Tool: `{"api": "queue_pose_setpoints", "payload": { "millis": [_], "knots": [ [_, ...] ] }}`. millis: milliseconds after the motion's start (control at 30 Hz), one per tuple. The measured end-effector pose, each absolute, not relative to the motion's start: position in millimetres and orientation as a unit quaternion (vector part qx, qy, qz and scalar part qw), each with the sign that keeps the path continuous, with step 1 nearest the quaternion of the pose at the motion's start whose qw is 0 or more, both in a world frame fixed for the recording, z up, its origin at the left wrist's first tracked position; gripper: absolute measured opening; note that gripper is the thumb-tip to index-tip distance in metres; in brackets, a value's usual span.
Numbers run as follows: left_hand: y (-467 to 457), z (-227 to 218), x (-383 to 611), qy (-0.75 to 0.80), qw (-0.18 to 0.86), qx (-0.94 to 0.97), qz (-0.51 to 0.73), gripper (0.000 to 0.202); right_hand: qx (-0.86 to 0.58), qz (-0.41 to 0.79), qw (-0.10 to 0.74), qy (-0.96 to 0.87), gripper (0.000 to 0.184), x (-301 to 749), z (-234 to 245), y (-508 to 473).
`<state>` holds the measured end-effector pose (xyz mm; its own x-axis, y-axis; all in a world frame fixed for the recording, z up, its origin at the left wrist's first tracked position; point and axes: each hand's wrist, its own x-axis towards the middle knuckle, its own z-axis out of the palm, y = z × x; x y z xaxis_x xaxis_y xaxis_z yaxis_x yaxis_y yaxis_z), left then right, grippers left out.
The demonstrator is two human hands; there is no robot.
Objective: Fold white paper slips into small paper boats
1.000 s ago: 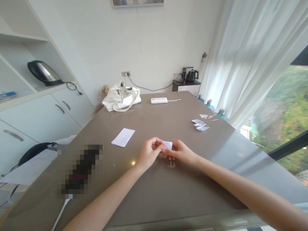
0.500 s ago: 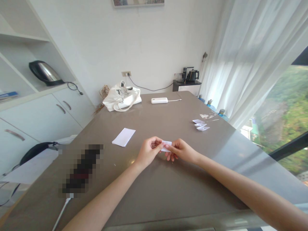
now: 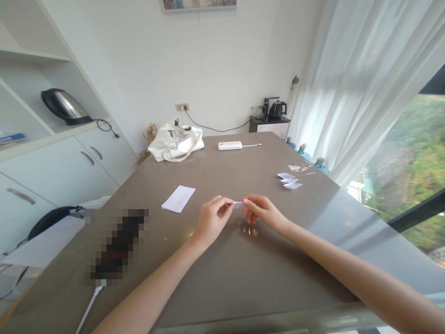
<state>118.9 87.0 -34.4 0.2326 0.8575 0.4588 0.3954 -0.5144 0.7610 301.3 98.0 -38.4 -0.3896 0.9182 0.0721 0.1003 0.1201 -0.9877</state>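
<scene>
A small folded piece of white paper [image 3: 238,204] is held above the table between my two hands, seen nearly edge-on. My left hand [image 3: 214,217] pinches its left end between thumb and fingers. At the right end, my right hand [image 3: 260,211] grips it with the thumb on the near side; the other fingers curl behind and below. To the left of my hands lies a stack of white paper sheets [image 3: 178,199]. Several folded paper boats [image 3: 290,181] sit close together on the right side of the table.
The brown table [image 3: 222,278] carries a white bag [image 3: 176,141] and a white power bank [image 3: 230,145] with a short cable at its far end. A blurred-out dark device [image 3: 120,246] with a white cable lies at the left. Curtains [image 3: 347,83] hang on the right.
The folded paper has tilted from showing its flat face to nearly edge-on. My right hand has shifted slightly up and its grip has moved toward the paper's right end.
</scene>
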Motion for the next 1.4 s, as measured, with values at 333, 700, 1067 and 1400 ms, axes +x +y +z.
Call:
{"api": "queue_pose_setpoints", "payload": {
  "millis": [333, 700, 1067, 1400],
  "knots": [
    [96, -37, 114, 0.342, 0.368, 0.718, 0.481, 0.017, -0.335, 0.538, 0.411, -0.655, 0.036, 310, -36, 101],
    [92, -34, 116, 0.335, 0.349, 0.729, 0.484, 0.018, -0.337, 0.428, 0.419, -0.726, 0.025, 311, -31, 95],
    [92, -38, 120, 0.354, 0.47, 0.652, 0.478, 0.028, -0.351, 0.356, 0.449, -0.741, 0.021, 311, -35, 94],
    [90, -37, 122, 0.385, 0.461, 0.649, 0.467, 0.026, -0.383, 0.259, 0.435, -0.772, 0.026, 312, -35, 93]
  ]
}}
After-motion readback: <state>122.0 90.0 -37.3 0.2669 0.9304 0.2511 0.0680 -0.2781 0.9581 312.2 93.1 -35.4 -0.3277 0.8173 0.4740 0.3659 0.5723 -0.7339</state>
